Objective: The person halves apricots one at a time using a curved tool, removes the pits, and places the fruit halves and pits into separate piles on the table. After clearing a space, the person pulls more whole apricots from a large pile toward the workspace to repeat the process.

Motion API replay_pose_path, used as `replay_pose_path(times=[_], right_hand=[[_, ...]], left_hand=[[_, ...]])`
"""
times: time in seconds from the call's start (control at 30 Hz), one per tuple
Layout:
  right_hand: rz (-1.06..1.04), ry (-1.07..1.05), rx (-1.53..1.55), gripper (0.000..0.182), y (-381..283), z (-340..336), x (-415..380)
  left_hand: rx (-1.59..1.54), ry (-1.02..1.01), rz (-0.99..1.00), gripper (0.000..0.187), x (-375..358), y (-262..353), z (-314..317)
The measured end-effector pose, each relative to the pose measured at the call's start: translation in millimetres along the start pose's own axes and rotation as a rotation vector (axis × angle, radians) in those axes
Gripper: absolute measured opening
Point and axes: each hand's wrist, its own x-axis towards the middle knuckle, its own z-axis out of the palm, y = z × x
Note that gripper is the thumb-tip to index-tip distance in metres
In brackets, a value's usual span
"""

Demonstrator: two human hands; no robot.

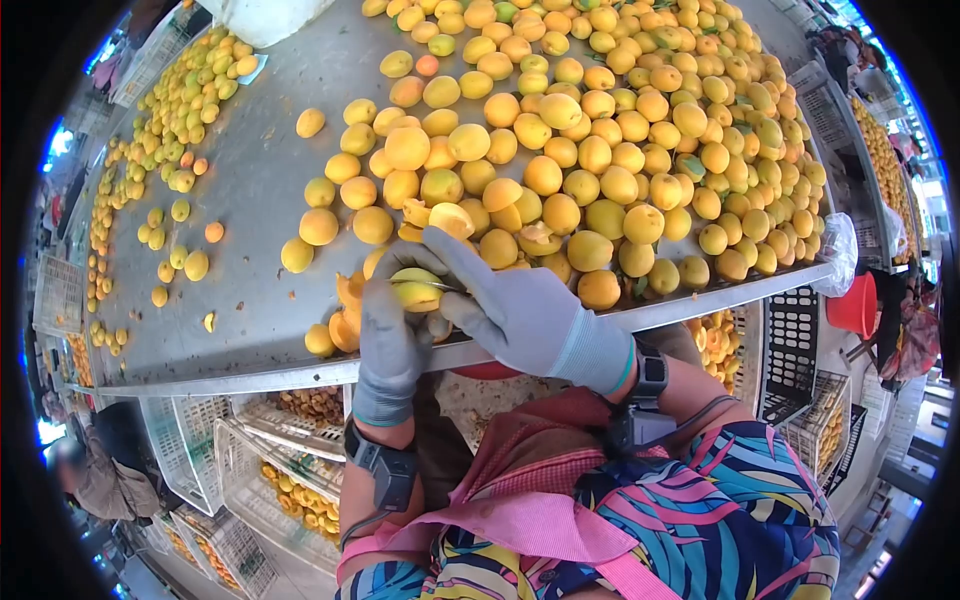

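Note:
My left hand, in a grey glove, is closed round a yellow-green apricot above the near edge of the metal table. My gloved right hand is closed at the fruit's right side. Between its fingers a thin blade, apparently of a small knife, lies against the apricot; the handle is hidden in the glove. Cut apricot halves rest just beyond my hands. More orange pieces lie beside my left hand. Many whole apricots spread across the table behind and to the right.
The metal table has a raised front rim. Another apricot heap lies at its far left. Below the rim stand plastic crates with cut fruit and a black crate. A red bucket is at right; a person is at lower left.

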Motion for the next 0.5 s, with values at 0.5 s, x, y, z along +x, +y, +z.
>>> replay_pose_path(times=[0.5], right_hand=[[0.128, 0.034, -0.105, 0.064, 10.5, 18.9, 5.7]], left_hand=[[0.468, 0.327, 0.027, 0.036, 13.0, -22.5, 10.0]])
